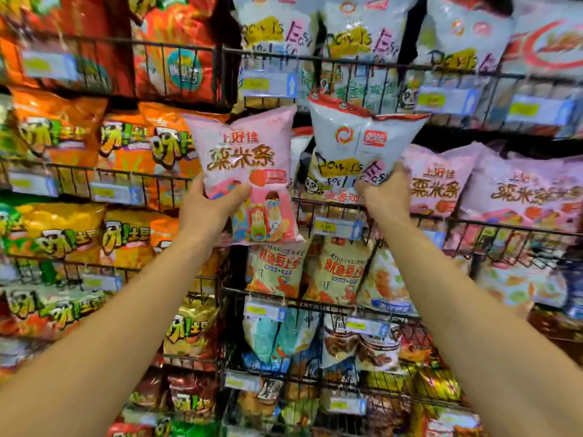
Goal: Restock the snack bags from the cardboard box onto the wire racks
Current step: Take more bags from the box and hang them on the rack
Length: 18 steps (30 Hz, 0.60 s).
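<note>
A person stands close to a wall of wire racks (pixel 331 58) packed with snack bags, both bare arms raised. The left hand (pixel 208 209) grips a pink snack bag (pixel 246 171) by its lower left edge, thumb curled over the front and fingers hidden behind. The bag stands upright, long axis vertical, print facing outward, its top seam just below the upper rack's lower rail. The right hand (pixel 386 192) pinches a white snack bag (pixel 356 146) at its lower right corner; this bag tilts slightly, its red top seam leaning left, long axis near vertical. The two bags hang side by side with a narrow dark gap between them, in front of the middle rack's opening. Right of the white bag, pink bags (pixel 441 181) already fill the shelf. Orange bags (pixel 132 143) crowd the racks to the left. Price tags (pixel 337 228) clip along the wire front rails.
</note>
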Motion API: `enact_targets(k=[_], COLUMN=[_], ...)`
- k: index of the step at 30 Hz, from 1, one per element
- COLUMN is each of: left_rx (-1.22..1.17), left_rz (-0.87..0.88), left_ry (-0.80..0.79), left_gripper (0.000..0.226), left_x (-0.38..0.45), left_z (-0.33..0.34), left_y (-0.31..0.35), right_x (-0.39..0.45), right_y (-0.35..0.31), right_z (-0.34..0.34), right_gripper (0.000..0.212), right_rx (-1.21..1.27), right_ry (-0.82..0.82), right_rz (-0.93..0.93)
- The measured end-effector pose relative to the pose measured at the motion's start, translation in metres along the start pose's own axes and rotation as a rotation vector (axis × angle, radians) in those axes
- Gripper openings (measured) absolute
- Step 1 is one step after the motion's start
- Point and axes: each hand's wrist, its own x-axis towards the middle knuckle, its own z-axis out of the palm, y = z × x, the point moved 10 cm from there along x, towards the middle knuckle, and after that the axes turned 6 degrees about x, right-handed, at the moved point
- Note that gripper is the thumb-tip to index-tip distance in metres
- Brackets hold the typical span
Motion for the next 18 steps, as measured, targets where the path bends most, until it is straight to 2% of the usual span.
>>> enact_targets(k=[4, 10, 14, 16, 18], left_rx=[0.021, 0.009, 0.028, 0.032, 0.039], left_rz=[0.001, 0.009, 0.032, 0.03, 0.032], left_ry=[-0.017, -0.014, -0.01, -0.013, -0.015], left_gripper=[0.047, 0.056, 0.051, 0.052, 0.053], left_x=[0.003, 0.005, 0.006, 0.006, 0.007], left_z=[0.004, 0.005, 0.006, 0.006, 0.007], left_y=[-0.003, -0.006, -0.007, -0.007, -0.007], right_x=[-0.005, 0.007, 0.001, -0.002, -0.008], right_y=[0.011, 0.005, 0.011, 0.014, 0.007], right_z=[0.005, 0.013, 0.02, 0.02, 0.013], right_gripper=[0.064, 0.064, 0.061, 0.064, 0.072], right_rx=[-0.033, -0.206, -0.341, -0.328, -0.226], right_ry=[0.005, -0.086, -0.17, -0.181, -0.118], right_rz=[0.034, 0.044, 0.083, 0.112, 0.071])
